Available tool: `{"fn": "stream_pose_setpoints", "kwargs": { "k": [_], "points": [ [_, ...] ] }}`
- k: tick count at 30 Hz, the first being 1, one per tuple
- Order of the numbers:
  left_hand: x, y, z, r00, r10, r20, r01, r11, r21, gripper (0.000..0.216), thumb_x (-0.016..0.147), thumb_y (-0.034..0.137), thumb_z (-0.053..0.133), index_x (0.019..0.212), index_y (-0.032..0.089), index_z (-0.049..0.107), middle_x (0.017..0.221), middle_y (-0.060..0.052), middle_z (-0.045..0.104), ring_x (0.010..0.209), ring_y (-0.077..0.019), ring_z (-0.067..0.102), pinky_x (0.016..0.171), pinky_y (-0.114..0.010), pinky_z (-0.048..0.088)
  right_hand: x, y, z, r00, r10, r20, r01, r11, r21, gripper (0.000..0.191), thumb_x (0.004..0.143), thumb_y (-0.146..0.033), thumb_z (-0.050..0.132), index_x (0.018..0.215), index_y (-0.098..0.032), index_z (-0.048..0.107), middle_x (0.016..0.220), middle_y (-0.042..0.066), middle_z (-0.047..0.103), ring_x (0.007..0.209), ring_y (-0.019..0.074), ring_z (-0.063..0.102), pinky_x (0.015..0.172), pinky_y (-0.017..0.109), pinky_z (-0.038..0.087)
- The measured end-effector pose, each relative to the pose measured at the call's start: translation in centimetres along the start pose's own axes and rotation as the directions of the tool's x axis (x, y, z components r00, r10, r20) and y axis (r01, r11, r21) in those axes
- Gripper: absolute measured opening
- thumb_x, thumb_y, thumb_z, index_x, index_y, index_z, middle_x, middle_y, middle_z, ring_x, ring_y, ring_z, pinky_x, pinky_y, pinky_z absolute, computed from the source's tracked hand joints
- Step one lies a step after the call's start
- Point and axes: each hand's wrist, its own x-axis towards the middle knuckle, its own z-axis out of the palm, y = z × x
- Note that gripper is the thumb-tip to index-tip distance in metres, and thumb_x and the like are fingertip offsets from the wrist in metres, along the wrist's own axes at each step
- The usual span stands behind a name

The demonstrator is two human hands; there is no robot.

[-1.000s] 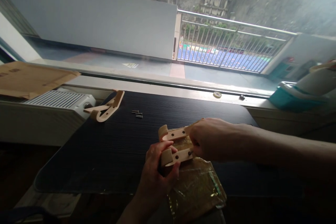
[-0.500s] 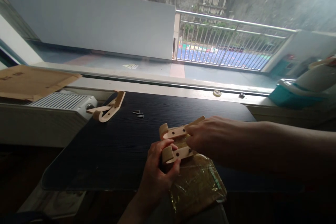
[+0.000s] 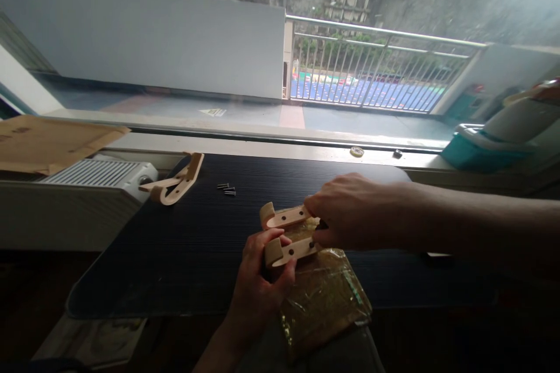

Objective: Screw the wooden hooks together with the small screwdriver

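Note:
My left hand (image 3: 261, 280) is wrapped round the near end of a pale wooden two-armed bracket (image 3: 286, 233) with dark screw holes, held just above a black table (image 3: 184, 245). My right hand (image 3: 345, 213) comes in from the right and is pinched at the bracket's far end, beside a screw hole. What its fingertips hold is hidden. A crinkled clear plastic bag (image 3: 324, 297) lies under the bracket. A second wooden bracket (image 3: 175, 182) rests at the table's back left. A few small dark screws (image 3: 226, 189) lie beside it.
A white ribbed heater (image 3: 94, 172) stands at the left with a cardboard sheet (image 3: 48, 140) on top. A window sill (image 3: 271, 148) runs behind the table. A teal and white object (image 3: 490, 143) sits at the right.
Both hands and the bracket sit slightly higher and further back. My right hand's fingers have shifted along the bracket's far end. The view has tilted a little.

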Motion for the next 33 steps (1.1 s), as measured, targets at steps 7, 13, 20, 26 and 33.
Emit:
{"fn": "stream_pose_setpoints", "kwargs": {
  "k": [7, 13, 20, 26, 33],
  "points": [
    [0.0, -0.4, 0.0, 0.999, 0.043, -0.007, -0.043, 0.999, 0.019, 0.043, 0.076, 0.02, 0.063, 0.115, 0.025, 0.047, 0.101, -0.002, 0.062, 0.098, -0.0196, 0.06, 0.092, -0.036, 0.046, -0.6, 1.1, 0.0, 0.927, -0.374, 0.034, 0.372, 0.926, 0.061, 0.01, 0.072, -0.006, 0.06, 0.076, -0.014, 0.066, 0.064, -0.001, 0.06, 0.053, 0.008, 0.048, 0.053, 0.022, 0.031],
    [0.0, -0.3, 0.0, 0.999, 0.051, -0.003, -0.051, 0.999, 0.002, 0.041, 0.076, 0.018, 0.062, 0.114, 0.024, 0.047, 0.099, -0.002, 0.061, 0.1, -0.0197, 0.058, 0.093, -0.036, 0.045, 0.0, 2.2, 1.7, 0.917, -0.399, -0.026, 0.399, 0.909, 0.122, 0.015, 0.078, -0.01, 0.054, 0.088, -0.015, 0.065, 0.071, 0.001, 0.062, 0.059, 0.0094, 0.051, 0.057, 0.023, 0.034],
    [0.0, -0.2, 0.1, 0.999, 0.051, -0.009, -0.051, 0.999, -0.001, 0.039, 0.078, 0.018, 0.062, 0.113, 0.023, 0.047, 0.099, -0.003, 0.061, 0.099, -0.0193, 0.059, 0.094, -0.038, 0.045, 0.1, 1.5, 0.4, 0.995, -0.083, 0.05, 0.078, 0.992, 0.099, 0.022, 0.083, -0.025, 0.048, 0.076, -0.015, 0.065, 0.062, 0.002, 0.059, 0.05, 0.0091, 0.044, 0.048, 0.024, 0.028],
    [0.0, -0.2, 0.1, 0.999, 0.03, -0.011, -0.03, 1.0, 0.009, 0.04, 0.078, 0.021, 0.062, 0.114, 0.024, 0.046, 0.1, -0.002, 0.062, 0.099, -0.02, 0.06, 0.094, -0.038, 0.045, -0.6, 0.4, -1.0, 0.997, -0.055, 0.052, 0.059, 0.995, -0.076, 0.025, 0.083, -0.035, 0.053, 0.087, -0.015, 0.067, 0.064, 0.005, 0.06, 0.055, 0.0142, 0.052, 0.049, 0.025, 0.03],
    [-0.1, -0.2, 0.0, 1.0, 0.025, -0.009, -0.025, 1.0, 0.005, 0.04, 0.078, 0.02, 0.062, 0.114, 0.025, 0.046, 0.1, -0.002, 0.062, 0.1, -0.0192, 0.06, 0.094, -0.037, 0.044, -0.4, 1.3, 0.9, 0.939, -0.344, 0.018, 0.344, 0.937, -0.051, 0.012, 0.079, -0.009, 0.056, 0.08, -0.016, 0.065, 0.075, 0.002, 0.064, 0.067, 0.0124, 0.058, 0.055, 0.023, 0.035]
  ]
}}
